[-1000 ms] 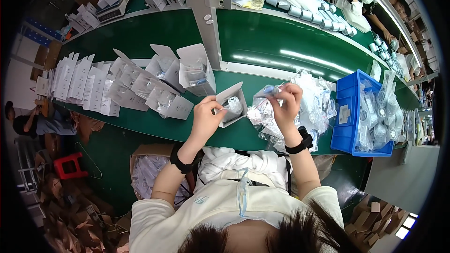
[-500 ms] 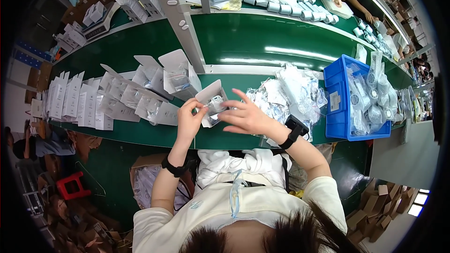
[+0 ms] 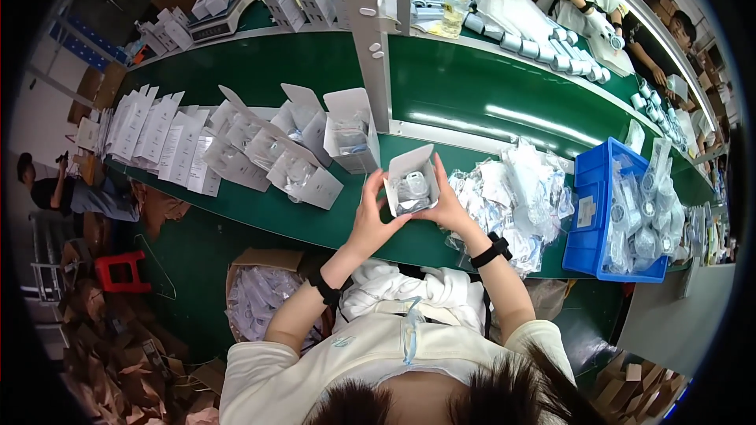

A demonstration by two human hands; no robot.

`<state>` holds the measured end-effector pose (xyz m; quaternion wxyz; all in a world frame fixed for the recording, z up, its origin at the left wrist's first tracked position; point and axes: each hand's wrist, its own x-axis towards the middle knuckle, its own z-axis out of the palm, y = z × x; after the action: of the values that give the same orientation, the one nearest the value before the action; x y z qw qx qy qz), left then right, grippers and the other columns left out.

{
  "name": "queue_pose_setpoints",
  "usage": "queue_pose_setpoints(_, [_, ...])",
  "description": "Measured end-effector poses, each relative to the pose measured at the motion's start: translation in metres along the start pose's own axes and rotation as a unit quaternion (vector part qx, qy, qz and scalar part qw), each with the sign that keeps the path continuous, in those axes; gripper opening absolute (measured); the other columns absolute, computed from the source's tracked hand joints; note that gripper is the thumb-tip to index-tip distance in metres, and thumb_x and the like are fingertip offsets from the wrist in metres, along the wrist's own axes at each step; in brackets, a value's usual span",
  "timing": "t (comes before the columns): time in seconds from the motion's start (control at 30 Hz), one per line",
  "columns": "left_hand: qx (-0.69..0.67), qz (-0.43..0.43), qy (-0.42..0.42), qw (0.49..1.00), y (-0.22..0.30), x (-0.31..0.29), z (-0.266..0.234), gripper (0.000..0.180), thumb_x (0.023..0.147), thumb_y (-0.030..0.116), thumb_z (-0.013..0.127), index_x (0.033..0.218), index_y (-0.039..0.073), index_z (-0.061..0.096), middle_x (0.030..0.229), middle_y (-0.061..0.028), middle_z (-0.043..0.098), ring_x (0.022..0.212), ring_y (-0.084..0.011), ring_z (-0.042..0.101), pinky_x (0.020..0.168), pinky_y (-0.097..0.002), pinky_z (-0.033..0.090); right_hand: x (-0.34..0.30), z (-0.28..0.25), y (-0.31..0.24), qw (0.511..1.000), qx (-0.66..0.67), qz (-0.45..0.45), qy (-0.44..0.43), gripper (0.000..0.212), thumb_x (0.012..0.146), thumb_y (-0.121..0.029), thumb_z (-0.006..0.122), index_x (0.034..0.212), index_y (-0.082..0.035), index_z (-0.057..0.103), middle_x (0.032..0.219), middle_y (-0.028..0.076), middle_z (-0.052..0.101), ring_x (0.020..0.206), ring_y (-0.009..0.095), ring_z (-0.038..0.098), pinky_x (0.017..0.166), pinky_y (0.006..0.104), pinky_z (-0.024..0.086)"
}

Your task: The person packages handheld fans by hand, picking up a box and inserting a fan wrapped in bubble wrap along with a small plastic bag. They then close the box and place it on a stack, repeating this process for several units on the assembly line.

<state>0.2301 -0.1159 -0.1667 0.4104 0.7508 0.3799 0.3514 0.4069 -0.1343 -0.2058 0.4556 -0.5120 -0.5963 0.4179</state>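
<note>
Working remotely, I am gripping an open white box (image 3: 409, 160) between both hands: the left hand (image 3: 372, 223) is pressing its left side and the right hand (image 3: 451, 209) its right. The box is facing me above the green desk (image 3: 335, 220), with a clear-bagged part (image 3: 413, 186) lying inside. I am judging this as a steadying step; the next move seems to be calling for light, even pressure, leaving the raised flap free. Print is showing on the standing cartons (image 3: 175, 149), and a label (image 3: 586, 211) on the blue bin (image 3: 584, 245), both too small for reading.
</note>
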Motion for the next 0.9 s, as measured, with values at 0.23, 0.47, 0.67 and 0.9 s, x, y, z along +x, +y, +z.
queue_pose_setpoints(0.23, [0.139,-0.067,0.341,0.927,-0.039,-0.035,-0.077,0.066,0.060,0.004,0.074,0.108,0.003,0.030,0.099,-0.0105,0.039,0.086,-0.0189,0.045,0.069,-0.0288,0.042,0.027,0.066,-0.011,0.991,-0.067,-0.015,0.117,0.109,0.047,-0.007,0.080,0.132,-0.001,0.013,0.124,0.018,0.031,0.115,0.033,0.034,0.098,0.0357,0.028])
queue_pose_setpoints(0.47, [0.073,-0.159,0.314,0.933,-0.062,-0.051,-0.098,0.060,0.062,0.006,0.072,0.104,0.004,0.030,0.097,-0.0096,0.038,0.082,-0.0164,0.043,0.063,-0.0260,0.040,0.047,0.131,-0.003,0.973,-0.142,-0.062,0.168,0.108,0.050,-0.009,0.080,0.132,-0.001,0.011,0.125,0.020,0.026,0.116,0.036,0.031,0.095,0.0392,0.031])
queue_pose_setpoints(0.67, [0.250,-0.161,0.444,0.845,-0.094,-0.042,-0.275,0.052,0.059,0.004,0.065,0.102,0.000,0.035,0.100,-0.0135,0.038,0.092,-0.0254,0.040,0.072,-0.0337,0.038,0.031,0.108,-0.020,0.994,-0.048,0.008,0.102,0.105,0.054,-0.014,0.079,0.133,-0.004,0.011,0.132,0.018,0.018,0.120,0.034,0.027,0.095,0.0419,0.031])
queue_pose_setpoints(0.9, [0.632,-0.214,0.400,0.628,-0.150,0.027,-0.550,0.074,0.065,0.024,0.070,0.125,0.003,0.033,0.135,-0.0171,0.023,0.124,-0.0354,0.020,0.092,-0.0599,0.022,0.003,0.089,-0.025,0.964,-0.143,-0.036,0.223,0.074,0.069,-0.019,0.067,0.128,-0.004,0.025,0.131,0.015,0.025,0.120,0.029,0.029,0.095,0.0395,0.032])
